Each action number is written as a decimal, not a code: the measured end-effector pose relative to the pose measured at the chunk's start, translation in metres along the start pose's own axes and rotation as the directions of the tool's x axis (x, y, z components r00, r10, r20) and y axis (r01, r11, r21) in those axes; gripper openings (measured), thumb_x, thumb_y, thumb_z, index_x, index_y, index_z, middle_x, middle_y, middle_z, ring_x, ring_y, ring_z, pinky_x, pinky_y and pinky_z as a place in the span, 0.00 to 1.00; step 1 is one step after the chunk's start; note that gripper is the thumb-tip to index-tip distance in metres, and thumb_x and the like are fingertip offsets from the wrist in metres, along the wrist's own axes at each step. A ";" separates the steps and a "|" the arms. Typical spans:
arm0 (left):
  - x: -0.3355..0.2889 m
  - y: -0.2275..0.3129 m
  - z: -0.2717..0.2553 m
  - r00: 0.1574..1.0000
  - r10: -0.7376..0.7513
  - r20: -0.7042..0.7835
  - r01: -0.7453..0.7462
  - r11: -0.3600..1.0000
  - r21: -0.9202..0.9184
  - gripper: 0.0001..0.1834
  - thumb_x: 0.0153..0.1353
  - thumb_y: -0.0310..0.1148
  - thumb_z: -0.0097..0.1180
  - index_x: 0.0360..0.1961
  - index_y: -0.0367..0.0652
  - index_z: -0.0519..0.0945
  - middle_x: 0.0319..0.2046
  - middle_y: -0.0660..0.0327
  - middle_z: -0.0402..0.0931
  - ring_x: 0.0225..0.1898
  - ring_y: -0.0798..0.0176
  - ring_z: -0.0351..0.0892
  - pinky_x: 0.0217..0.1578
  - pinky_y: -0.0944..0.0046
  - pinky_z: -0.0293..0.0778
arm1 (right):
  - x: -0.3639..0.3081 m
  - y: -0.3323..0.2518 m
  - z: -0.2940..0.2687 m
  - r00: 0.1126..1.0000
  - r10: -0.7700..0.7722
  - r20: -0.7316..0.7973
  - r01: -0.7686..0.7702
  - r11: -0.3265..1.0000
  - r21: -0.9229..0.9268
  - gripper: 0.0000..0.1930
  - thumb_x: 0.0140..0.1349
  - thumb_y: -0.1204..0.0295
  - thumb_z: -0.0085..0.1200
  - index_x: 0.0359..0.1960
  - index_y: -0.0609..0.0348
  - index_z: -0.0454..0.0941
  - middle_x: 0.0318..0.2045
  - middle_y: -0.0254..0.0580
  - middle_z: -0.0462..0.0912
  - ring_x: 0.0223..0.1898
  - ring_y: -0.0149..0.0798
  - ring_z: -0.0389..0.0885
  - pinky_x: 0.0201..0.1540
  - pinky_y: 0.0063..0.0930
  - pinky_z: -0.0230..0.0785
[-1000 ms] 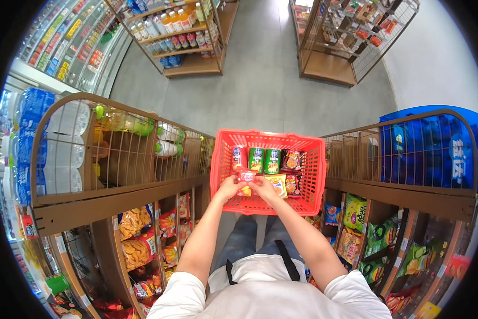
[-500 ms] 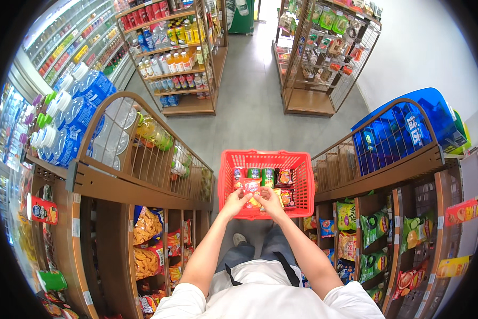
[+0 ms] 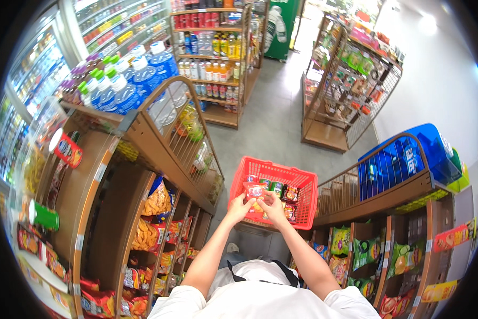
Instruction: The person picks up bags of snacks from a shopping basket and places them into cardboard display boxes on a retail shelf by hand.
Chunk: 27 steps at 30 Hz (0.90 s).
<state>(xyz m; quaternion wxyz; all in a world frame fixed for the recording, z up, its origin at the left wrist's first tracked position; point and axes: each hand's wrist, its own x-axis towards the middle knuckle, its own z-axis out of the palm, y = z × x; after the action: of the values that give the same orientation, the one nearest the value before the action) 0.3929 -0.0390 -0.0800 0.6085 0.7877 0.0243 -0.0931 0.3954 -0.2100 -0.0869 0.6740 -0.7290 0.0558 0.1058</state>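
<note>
The left hand [image 3: 239, 207] and right hand [image 3: 272, 205] grasp a red packet [image 3: 255, 191] between them, fingers pinching its lower part from either side. The packet is tilted face up over the near left part of a red basket [image 3: 275, 166]; whether it touches the things beneath cannot be told.

In the basket, green cans [image 3: 277, 187] stand near the middle, with dark packs [image 3: 290, 193] just beside them to the right. A strip of room runs between those packs and the right wall — the far corners are open too. Both wrists cross above the near rim.

The left rack [image 3: 143, 130] ends near the basket, a narrow strip of floor [image 3: 263, 114] between; the right rack [image 3: 374, 194] comes close to the basket's right edge in this view. Beyond the far rim, the floor widens into an aisle — open room up to two display stands [image 3: 326, 135].
</note>
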 end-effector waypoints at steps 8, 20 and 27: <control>-0.038 0.020 0.011 0.985 0.024 -0.171 -0.012 0.997 0.070 0.22 0.65 0.44 0.59 0.52 0.38 0.79 0.40 0.50 0.85 0.43 0.55 0.85 0.46 0.56 0.77 | -0.021 -0.025 -0.010 0.990 -0.090 0.106 0.097 0.993 -0.068 0.23 0.63 0.70 0.64 0.56 0.64 0.70 0.48 0.49 0.82 0.50 0.37 0.81 0.54 0.31 0.74; -0.139 -0.009 0.030 0.849 0.001 -0.529 0.013 1.000 0.023 0.20 0.64 0.44 0.59 0.48 0.39 0.80 0.42 0.48 0.82 0.44 0.46 0.82 0.47 0.53 0.75 | -0.073 -0.011 0.012 0.895 -0.143 0.423 0.161 0.987 -0.008 0.18 0.63 0.75 0.62 0.52 0.67 0.71 0.48 0.49 0.82 0.50 0.35 0.80 0.54 0.29 0.73; -0.237 -0.015 0.004 0.703 -0.179 -0.689 0.141 0.984 -0.111 0.22 0.63 0.43 0.60 0.54 0.41 0.79 0.45 0.49 0.82 0.47 0.48 0.82 0.49 0.54 0.75 | -0.128 -0.005 0.077 0.725 -0.154 0.672 0.153 0.986 0.060 0.15 0.64 0.77 0.60 0.50 0.65 0.72 0.46 0.44 0.83 0.48 0.31 0.81 0.52 0.26 0.74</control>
<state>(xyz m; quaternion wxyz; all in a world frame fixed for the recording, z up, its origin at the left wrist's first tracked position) 0.1569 -0.0216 -0.0538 0.5637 0.7443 0.3216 0.1579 0.2663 -0.1411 -0.0582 0.6550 -0.6431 -0.2522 0.3061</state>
